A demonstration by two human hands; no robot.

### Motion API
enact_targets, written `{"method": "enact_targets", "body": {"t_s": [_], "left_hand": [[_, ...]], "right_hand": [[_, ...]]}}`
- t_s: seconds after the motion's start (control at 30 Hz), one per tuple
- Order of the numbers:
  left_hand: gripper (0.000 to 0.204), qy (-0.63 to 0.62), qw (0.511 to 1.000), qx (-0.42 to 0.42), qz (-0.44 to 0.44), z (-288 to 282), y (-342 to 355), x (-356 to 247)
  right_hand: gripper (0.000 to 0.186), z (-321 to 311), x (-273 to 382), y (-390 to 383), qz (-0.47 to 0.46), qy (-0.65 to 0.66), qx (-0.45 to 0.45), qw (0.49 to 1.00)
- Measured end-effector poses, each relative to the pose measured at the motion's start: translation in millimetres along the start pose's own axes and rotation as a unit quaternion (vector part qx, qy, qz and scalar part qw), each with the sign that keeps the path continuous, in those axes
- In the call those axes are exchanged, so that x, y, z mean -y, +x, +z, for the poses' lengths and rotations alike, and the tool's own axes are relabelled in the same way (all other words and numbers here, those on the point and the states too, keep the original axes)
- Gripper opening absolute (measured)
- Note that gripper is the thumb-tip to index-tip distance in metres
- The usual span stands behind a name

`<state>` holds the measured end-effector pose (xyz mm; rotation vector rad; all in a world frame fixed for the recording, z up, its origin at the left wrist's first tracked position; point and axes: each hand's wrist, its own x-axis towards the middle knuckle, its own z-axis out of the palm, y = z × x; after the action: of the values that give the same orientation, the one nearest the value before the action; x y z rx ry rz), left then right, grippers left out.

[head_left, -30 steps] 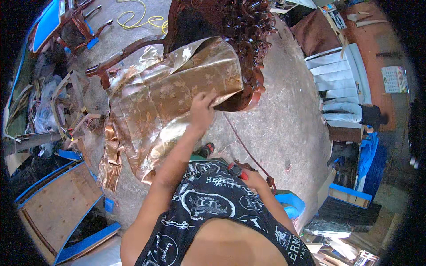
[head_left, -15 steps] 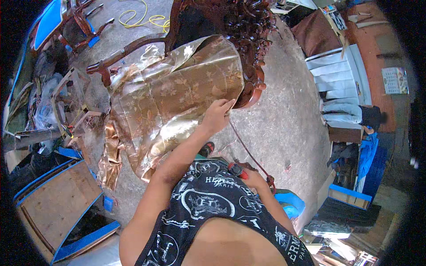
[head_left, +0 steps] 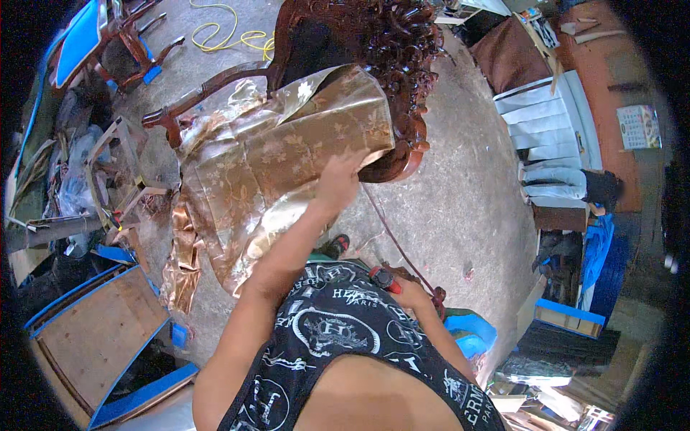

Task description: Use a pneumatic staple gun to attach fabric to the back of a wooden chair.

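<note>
A gold fabric (head_left: 273, 154) with a leaf pattern is draped over a carved, glossy dark wooden furniture frame (head_left: 406, 79). My left hand (head_left: 339, 183) is over the fabric's near right part, beside its turned-up edge. Motion smears its fingers, so their grip does not show. Low against my body, my right hand (head_left: 411, 293) is closed on a red-and-black hand tool (head_left: 385, 279), partly hidden by my shirt; its exact kind is unclear. A dark red hose (head_left: 392, 228) runs from beneath the frame toward my right wrist.
Wooden frame pieces (head_left: 118, 161) and a blue-edged panel (head_left: 93, 330) lie at left. A yellow cord (head_left: 215, 36) is on the concrete floor (head_left: 467, 179). White upholstered furniture (head_left: 546, 118) stands at right, and a blue basin (head_left: 471, 334) is near my right arm.
My left hand has moved left and slightly toward me from the fabric's right edge. That edge now curls up, and the right corner has shifted. My right hand stays with the tool.
</note>
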<state>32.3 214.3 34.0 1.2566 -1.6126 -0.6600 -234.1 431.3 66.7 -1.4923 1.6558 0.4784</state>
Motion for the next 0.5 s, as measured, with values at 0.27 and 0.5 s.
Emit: {"method": "enact_targets", "body": {"t_s": [0.27,0.5], "left_hand": [[0.036,-0.064,0.986,0.103,-0.113,-23,18,-1],[0.04,-0.089,0.996,0.028,-0.002,7,11,1]], "right_hand": [[0.055,18,-16,15,0.019,-0.02,0.024,0.999],[0.063,14,-9,8,0.035,-0.02,0.019,0.999]]}}
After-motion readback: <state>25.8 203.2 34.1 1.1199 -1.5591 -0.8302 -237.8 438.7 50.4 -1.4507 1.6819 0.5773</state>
